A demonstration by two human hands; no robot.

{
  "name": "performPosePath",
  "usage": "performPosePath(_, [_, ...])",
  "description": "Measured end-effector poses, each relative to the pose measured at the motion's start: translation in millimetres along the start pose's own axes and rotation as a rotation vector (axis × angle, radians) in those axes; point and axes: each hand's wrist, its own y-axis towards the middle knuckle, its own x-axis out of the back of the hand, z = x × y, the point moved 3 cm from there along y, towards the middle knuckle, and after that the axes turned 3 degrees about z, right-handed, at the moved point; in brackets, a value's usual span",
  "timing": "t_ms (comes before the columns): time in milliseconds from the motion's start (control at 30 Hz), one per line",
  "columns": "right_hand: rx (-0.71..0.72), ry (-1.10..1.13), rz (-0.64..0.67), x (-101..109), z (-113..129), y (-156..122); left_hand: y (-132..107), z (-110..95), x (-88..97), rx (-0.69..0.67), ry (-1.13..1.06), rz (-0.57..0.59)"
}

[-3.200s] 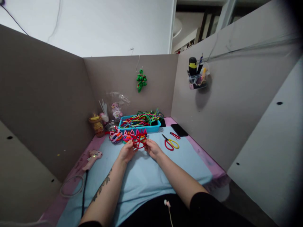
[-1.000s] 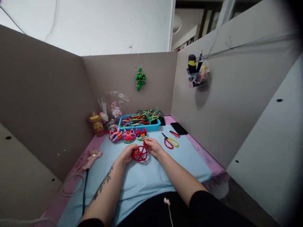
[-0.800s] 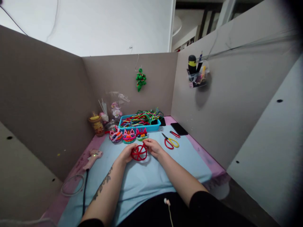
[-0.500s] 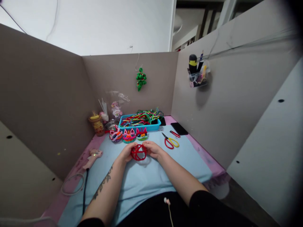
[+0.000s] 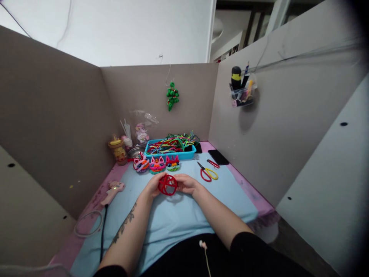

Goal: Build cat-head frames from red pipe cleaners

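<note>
Red ball (image 5: pixel 167 185), openwork, one piece, between two hands

Nearest my view: white earphone (image 5: pixel 201 244), dangling over the dark clothing. Beyond it, blue cloth (image 5: pixel 201 209), rumpled toward the near edge.

Item in hand: the red ball, above the cloth at mid-table, in front of the wearer. I see crossing bands with gaps between; they look like fuzzy craft wire. I judge it very light, springy, grippy rather than slippery, unlikely to break but easy to squash out of round. Best hold, to my mind: lightly at opposite sides, where bands cross, with no squeeze across the gaps.

Orientation: near round, so I can assign no long axis and no clear front. A web of crossing bands faces me; its far side is hidden.

Left hand (image 5: pixel 155 185): fingers curled round the ball's left side, gripping it. Right hand (image 5: pixel 186 183): fingers bent in together at the right edge; tips hidden, so I cannot tell whether they pinch.

Left of the hands, well apart: pink glue gun (image 5: pixel 111 194), lying on the cloth.

Further off: scissors (image 5: pixel 206 174), blades apart, right of the hands; three animal toys (image 5: pixel 157 165) in a row; behind them, blue tray (image 5: pixel 173 157) heaped with coloured stems (image 5: pixel 178 144).
</note>
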Motion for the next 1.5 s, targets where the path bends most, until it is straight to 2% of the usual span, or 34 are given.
performPosePath(133, [0.123,0.018,-0.007,0,9,-1,1,-10,1.6,-0.052,-0.086,0.016])
performPosePath(233, [0.209,0.030,-0.032,4,16,-2,0,-14,3.2,-0.121,-0.149,0.086])
performPosePath(400, [0.276,0.034,-0.070,11,23,-4,-2,-10,3.2,-0.158,-0.055,0.143])
performPosePath(633, [0.265,0.046,-0.119,13,24,-3,-3,-7,1.4,-0.149,0.013,0.103])
performPosePath(1500, [0.248,0.140,-0.186,20,23,-2,-5,-10,1.1,-0.083,0.114,0.080])
